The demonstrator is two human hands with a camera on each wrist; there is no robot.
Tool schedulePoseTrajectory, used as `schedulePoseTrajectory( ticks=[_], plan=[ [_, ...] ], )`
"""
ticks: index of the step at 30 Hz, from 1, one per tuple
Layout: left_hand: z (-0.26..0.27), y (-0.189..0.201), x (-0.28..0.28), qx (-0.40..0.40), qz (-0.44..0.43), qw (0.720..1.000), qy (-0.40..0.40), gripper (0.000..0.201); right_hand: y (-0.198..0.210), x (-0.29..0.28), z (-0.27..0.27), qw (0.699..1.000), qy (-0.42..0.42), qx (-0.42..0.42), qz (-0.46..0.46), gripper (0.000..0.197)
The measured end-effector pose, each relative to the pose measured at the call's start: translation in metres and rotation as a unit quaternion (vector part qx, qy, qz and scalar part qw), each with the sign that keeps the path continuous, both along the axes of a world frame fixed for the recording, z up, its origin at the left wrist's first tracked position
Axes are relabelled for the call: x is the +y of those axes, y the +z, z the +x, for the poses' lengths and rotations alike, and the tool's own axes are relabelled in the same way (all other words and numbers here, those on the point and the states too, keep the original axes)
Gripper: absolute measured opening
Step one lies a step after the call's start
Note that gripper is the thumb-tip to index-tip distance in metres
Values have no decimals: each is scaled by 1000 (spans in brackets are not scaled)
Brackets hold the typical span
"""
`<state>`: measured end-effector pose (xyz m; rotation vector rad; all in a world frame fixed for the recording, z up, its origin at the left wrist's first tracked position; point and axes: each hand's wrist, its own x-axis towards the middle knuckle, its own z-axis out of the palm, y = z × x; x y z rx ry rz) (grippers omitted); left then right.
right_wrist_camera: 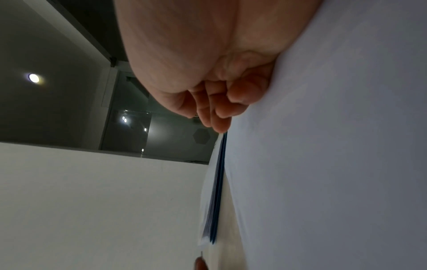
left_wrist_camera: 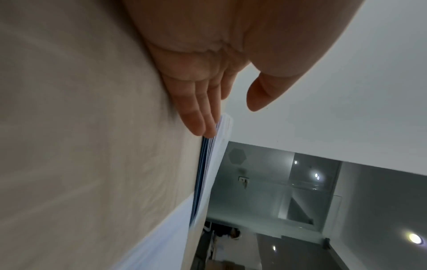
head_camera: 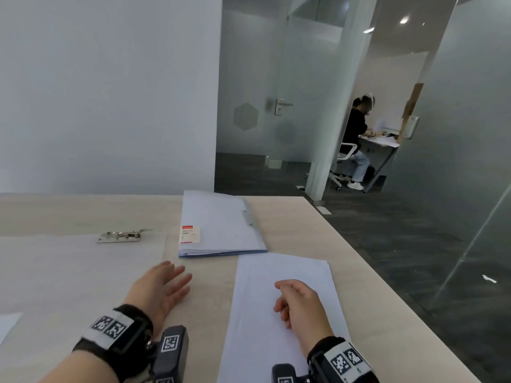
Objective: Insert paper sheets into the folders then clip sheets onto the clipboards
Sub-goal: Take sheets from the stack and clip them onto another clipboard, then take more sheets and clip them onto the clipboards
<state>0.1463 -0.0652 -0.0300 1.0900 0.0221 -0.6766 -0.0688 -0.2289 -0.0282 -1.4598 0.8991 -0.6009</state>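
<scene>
A stack of white paper sheets lies at the right front of the table. My right hand rests on its edge on this stack, fingers loosely curled, holding nothing. A pile of blue folders lies just behind the sheets. My left hand hovers with straight fingers over the bare table, close to the folders' near edge. Left of it lies a clear clipboard with a metal clip.
A corner of another sheet shows at the far left front. The table's right edge runs diagonally beside a glass partition. A white wall stands behind the table. A seated person is far off beyond the glass.
</scene>
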Motion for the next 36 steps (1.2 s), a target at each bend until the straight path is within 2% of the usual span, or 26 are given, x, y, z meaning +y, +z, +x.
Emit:
schedulePoseTrajectory(
  ticks=[2,4,6,8,10,12,14,16,17,19,23,28,30,36],
  plan=[
    [-26,1,20,-1,14,998,-54,32,5,3,0,1000,8,4,7,18],
    [-50,4,34,-36,50,994,-90,29,12,7,-2,999,20,-5,25,17],
    [-70,8,43,-96,99,984,-115,28,20,11,-9,999,17,-20,33,16],
    [-87,8,49,-188,157,958,-147,25,22,14,-22,1000,-3,-10,-6,16],
    [-101,10,51,-272,196,918,-213,30,23,14,-40,997,-41,12,-68,16],
    [-113,10,47,-313,232,872,-296,54,24,11,-61,992,-82,32,-95,15],
    [-124,9,39,-364,335,795,-353,72,20,6,-83,990,-105,61,-69,15],
    [-133,7,32,-439,422,703,-368,72,11,-1,-101,992,-103,78,-12,20],
    [-136,5,29,-459,448,673,-368,75,7,-5,-107,992,-100,77,20,24],
    [-137,1,28,-475,469,645,-373,81,3,-9,-117,991,-101,76,51,21],
    [-136,-1,30,-487,476,623,-385,87,9,-3,-121,991,-101,81,40,2],
    [-139,6,33,-476,472,620,-408,73,10,-4,-127,988,-115,102,14,9],
    [-138,7,34,-474,473,618,-412,70,5,-9,-129,987,-110,120,12,17],
    [-139,4,33,-471,479,606,-425,70,1,-13,-139,986,-105,129,25,11]
  ],
)
